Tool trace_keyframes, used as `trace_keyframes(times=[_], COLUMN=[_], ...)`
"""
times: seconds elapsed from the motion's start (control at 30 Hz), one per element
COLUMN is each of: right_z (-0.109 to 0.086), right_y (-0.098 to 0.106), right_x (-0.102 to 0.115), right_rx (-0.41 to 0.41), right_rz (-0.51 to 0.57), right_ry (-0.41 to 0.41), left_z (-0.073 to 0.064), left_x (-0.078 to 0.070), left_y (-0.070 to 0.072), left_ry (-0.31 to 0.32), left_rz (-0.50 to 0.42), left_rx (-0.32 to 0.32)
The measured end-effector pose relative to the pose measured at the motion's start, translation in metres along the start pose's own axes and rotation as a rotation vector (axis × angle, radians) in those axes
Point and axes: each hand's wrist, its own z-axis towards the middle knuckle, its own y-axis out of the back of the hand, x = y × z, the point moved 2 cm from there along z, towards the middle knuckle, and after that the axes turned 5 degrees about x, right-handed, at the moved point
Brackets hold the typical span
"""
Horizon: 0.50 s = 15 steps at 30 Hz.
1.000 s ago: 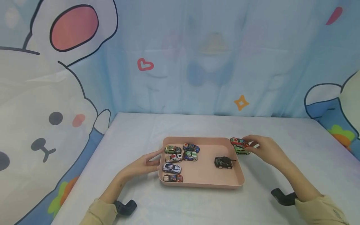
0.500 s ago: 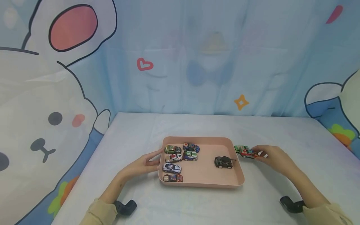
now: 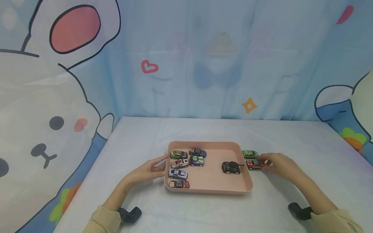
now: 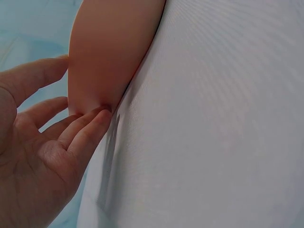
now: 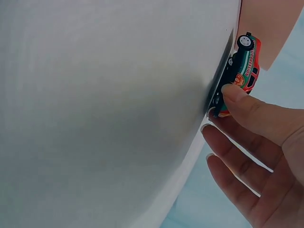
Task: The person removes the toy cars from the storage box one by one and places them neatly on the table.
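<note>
- Head view, right of centre: the right hand pinches a red car just outside the right end of a pink tray. A green car sits close beside it, higher in the frame.
- Head view, left of centre: the left hand touches the tray's left end with fingers extended, grasping nothing; it seems to be steadying the tray.
- Head view, middle: six small cars fill the tray's left part, and a black car stands alone near its right end.
- Left wrist view, upper left: the fingertips meet the outer wall of the tray. A harder push here could slide the tray into the red and green cars and knock them askew.
- Right wrist view, right side: thumb and finger grip the red car's lower end, its other end toward the tray; I cannot tell whether they touch. Held by one end only, the car could swivel or roll if released unevenly, bumping its green neighbour.
</note>
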Motion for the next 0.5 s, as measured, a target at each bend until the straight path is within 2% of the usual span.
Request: trace_keyframes(times=[0.23, 0.5], right_z=[0.004, 0.003], right_y=[-0.003, -0.003], right_x=[0.004, 0.012], right_rx=[0.041, 0.025], right_rz=[-0.036, -0.089], right_ry=[-0.004, 0.021], left_z=[-0.001, -0.002], left_x=[-0.001, -0.002], left_y=[-0.001, -0.001], left_ry=[0.007, 0.011], left_rz=[-0.002, -0.008], left_rx=[-0.003, -0.009])
